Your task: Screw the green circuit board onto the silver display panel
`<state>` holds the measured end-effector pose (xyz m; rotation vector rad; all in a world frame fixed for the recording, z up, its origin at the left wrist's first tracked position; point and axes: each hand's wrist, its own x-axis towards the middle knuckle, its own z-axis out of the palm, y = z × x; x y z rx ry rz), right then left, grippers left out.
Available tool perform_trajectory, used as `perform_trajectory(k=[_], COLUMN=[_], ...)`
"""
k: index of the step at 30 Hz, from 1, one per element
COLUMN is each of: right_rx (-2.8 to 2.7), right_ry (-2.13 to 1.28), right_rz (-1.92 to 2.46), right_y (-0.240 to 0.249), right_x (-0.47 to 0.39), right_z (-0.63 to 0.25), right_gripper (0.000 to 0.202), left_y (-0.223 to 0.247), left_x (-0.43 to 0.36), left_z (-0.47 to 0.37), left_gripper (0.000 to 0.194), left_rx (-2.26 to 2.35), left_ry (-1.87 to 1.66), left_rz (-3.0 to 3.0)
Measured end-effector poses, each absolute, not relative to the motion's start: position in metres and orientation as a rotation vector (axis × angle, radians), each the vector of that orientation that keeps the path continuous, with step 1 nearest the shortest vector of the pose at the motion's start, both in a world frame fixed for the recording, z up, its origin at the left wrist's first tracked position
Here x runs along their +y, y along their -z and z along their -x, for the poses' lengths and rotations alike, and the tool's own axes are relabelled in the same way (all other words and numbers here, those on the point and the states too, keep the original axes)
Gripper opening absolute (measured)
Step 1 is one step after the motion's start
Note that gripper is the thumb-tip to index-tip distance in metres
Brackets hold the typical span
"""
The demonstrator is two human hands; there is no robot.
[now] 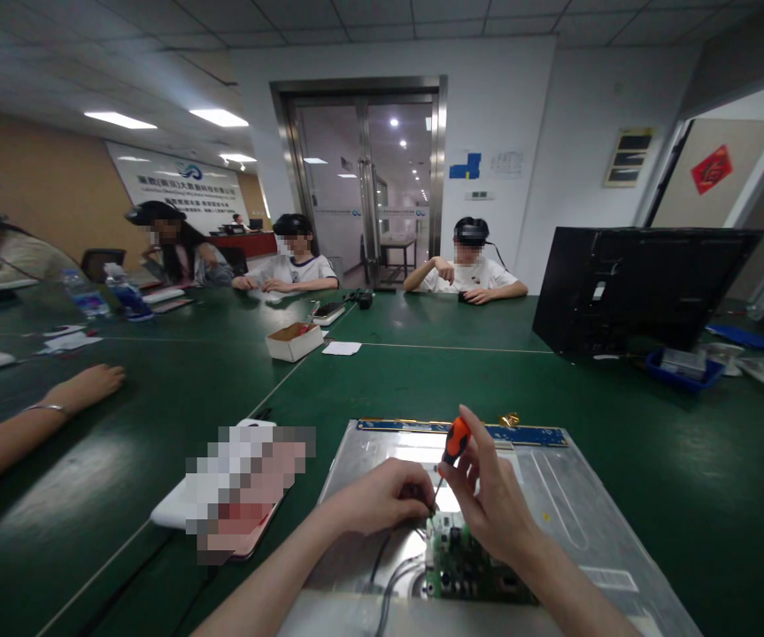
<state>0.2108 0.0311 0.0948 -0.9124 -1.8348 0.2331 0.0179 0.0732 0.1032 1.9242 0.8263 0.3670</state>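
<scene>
In my right hand (491, 495) is a small screwdriver (456, 440) with an orange and black handle, its shaft slanting down to the upper left corner of a green circuit board (454, 557). My left hand (388, 495) is closed beside the screwdriver's tip, fingers curled at the board's corner; what they pinch, if anything, is hidden. The board lies on a silver metal display panel (574, 504), which has a blue circuit strip (534, 435) along its far edge. Dark cables (388, 593) run over the panel below my left hand.
Left of the panel lie a white object (175, 504) and a pink one, both partly blurred out. Farther off stand a small open box (294, 341) and a black monitor (640, 287). A blue tray (683, 370) is at right. Another person's arm (29, 425) rests at left; several people sit around.
</scene>
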Motion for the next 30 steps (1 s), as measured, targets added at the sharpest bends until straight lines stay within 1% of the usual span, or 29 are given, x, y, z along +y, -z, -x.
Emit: perform_trajectory(k=[11,14,19,25,30], right_rx=[-1.886,-1.897,-1.887,-1.87,-1.889], right_ry=[-0.185,-0.121,-0.02,-0.076,-0.174], right_rz=[0.918,0.926,0.919,0.913,0.844], right_y=[-0.089,-0.09,-0.092,-0.092,-0.096], right_x=[0.032,0.032,0.032,0.03,0.028], right_z=[-0.211,-0.21,-0.208,-0.206,-0.206], right_gripper=[0.071,0.073,0.073,0.064,0.064], left_y=[-0.104,-0.103,-0.101,-0.099,-0.096], left_x=[0.072,0.073,0.074,0.074,0.073], left_z=[-0.019,-0.018,-0.017,-0.018,-0.017], left_gripper=[0.012,0.013,0.009,0.009,0.01], left_rx=[0.837,0.82,0.81,0.831,0.811], left_ry=[-0.36,-0.368,-0.379,-0.359,-0.382], left_rz=[-1.954,-1.969,-1.981,-1.947,-1.94])
